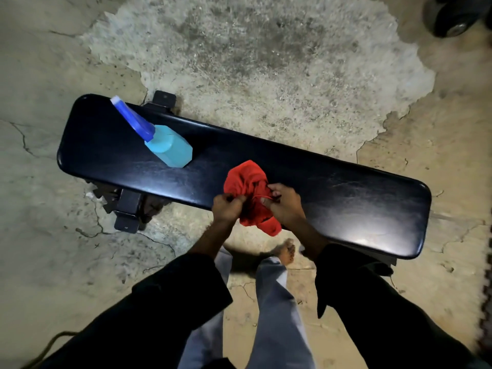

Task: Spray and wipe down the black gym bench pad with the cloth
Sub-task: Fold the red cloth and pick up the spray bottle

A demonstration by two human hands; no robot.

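Both hands, left [228, 206] and right [285, 206], clutching red cloth [246, 179] over black bench pad [346, 187]; no legible writing.

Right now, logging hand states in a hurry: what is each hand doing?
Left hand: closed, gripping the cloth.
Right hand: closed, pinching the same cloth.

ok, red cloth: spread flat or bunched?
Bunched. The red cloth is a crumpled wad over the near edge of the bench pad, gripped by the left hand and right hand.
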